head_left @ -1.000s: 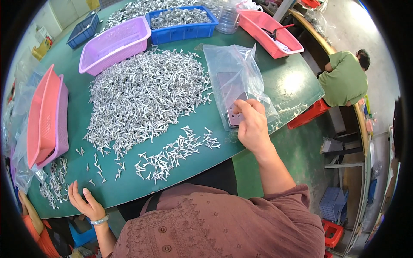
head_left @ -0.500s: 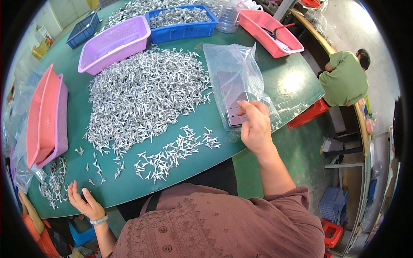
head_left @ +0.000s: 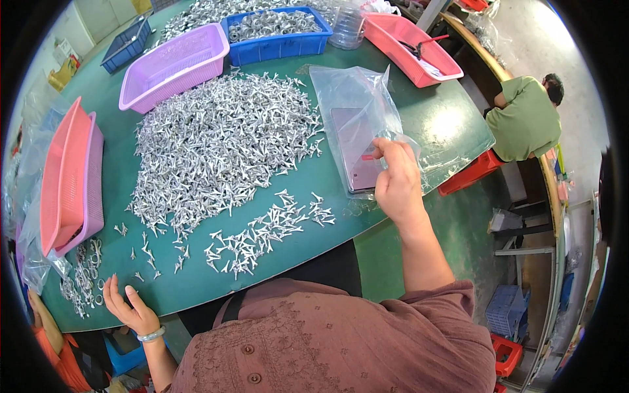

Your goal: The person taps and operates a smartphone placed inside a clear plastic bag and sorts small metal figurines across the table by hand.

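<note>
The smartphone (head_left: pixel 347 131), presumably stiff, slick and breakable, best gripped by its long sides, is overlaid by a clear plastic bag (head_left: pixel 334 82) on the bench (head_left: pixel 308 183); full enclosure cannot be confirmed. Over its right edge, the right hand's (head_left: pixel 401 177) fingers are curled, any pinch hidden. Far left of it, the left hand's (head_left: pixel 134 313) fingers are parted from the thumb.

And nothing could be read! A reddish mark showed on the phone (head_left: pixel 349 134), far too small; faint marks on the blue bin (head_left: pixel 278 50) were illegible too.
</note>
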### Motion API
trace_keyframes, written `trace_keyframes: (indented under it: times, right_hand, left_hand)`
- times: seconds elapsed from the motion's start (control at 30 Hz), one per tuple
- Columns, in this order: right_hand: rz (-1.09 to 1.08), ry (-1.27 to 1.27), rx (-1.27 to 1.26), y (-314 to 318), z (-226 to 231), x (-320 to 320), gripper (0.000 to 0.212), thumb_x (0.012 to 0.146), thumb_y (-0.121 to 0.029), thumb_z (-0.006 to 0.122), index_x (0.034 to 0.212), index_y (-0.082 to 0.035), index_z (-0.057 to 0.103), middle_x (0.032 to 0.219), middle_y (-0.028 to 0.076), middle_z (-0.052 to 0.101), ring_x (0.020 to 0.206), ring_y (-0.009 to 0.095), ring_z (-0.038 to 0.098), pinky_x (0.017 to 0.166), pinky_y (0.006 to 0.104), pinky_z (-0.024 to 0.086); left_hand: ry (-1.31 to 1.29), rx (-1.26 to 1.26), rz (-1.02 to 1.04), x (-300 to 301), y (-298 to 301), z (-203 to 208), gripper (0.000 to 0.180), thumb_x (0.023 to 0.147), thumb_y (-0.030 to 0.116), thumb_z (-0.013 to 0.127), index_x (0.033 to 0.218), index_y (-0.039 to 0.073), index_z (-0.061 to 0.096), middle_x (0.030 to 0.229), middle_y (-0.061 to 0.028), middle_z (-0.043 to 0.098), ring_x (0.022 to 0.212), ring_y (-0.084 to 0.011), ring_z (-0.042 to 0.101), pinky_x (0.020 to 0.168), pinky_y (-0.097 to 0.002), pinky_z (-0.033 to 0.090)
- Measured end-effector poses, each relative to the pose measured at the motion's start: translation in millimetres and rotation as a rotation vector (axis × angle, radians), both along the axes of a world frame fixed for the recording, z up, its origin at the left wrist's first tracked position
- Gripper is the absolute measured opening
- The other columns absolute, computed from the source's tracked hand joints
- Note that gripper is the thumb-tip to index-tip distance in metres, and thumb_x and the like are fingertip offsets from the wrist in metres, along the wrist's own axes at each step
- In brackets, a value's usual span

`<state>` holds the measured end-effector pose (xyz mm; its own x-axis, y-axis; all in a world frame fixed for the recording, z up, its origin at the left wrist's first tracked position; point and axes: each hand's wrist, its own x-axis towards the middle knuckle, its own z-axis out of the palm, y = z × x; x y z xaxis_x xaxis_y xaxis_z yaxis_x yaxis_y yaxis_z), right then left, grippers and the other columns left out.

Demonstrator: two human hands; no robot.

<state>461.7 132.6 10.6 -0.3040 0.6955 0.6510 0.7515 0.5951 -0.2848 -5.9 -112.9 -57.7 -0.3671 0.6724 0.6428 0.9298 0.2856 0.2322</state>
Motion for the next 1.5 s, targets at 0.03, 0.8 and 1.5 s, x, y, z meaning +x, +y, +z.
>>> trace_keyframes:
  times: [0.03, 0.8, 1.5]
  right_hand:
    - [-0.001, 0.0, 0.001, 1, 0, 0, 0.046, 0.067, 0.014, 0.047, 0.11, 0.003, 0.058, 0.088, 0.017, 0.062, 0.089, 0.037, 0.058, 0.082, 0.0446, 0.047]
    - [0.207, 0.032, -0.392, 30, 38, -7, 0.076, 0.081, -0.005, 0.064, 0.149, 0.002, 0.033, 0.148, 0.025, 0.043, 0.14, 0.038, 0.038, 0.116, 0.0405, 0.03]
    - [-0.134, -0.049, -0.456, 69, -4, -13, 0.072, 0.077, 0.008, 0.05, 0.146, -0.002, 0.035, 0.138, 0.031, 0.048, 0.133, 0.047, 0.041, 0.111, 0.0471, 0.036]
  left_hand:
    - [-0.002, -0.001, 0.002, 0, 0, 0, 0.035, 0.101, 0.016, 0.051, 0.13, -0.002, 0.058, 0.134, -0.0199, 0.053, 0.125, -0.0342, 0.049, 0.107, -0.0434, 0.035]
    - [0.023, 0.006, 0.003, 0, 3, -1, 0.033, 0.1, 0.016, 0.052, 0.128, -0.002, 0.058, 0.131, -0.0197, 0.055, 0.122, -0.0347, 0.051, 0.105, -0.0437, 0.036]
    - [0.034, -0.023, -0.011, -9, 4, -3, 0.034, 0.101, 0.019, 0.053, 0.128, -0.001, 0.059, 0.133, -0.0205, 0.053, 0.122, -0.0347, 0.05, 0.105, -0.0441, 0.037]
